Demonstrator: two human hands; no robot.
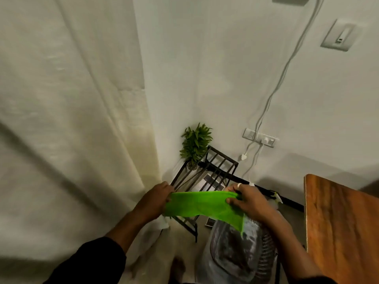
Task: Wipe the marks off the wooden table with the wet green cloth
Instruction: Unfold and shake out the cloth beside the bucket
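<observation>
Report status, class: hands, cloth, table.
Left hand and right hand both gripping the green cloth, stretched between them in mid-air. Wooden table off to the right, untouched. Bin below the cloth.

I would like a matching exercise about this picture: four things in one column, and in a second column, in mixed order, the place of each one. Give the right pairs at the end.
Things:
1. green cloth
2. wooden table
3. potted plant
4. white curtain

Places:
A. on the black metal rack in the corner
B. stretched between the left hand and the right hand
C. hanging along the left side of the view
D. at the right edge, by the wall

Pairs: 1-B, 2-D, 3-A, 4-C
</observation>
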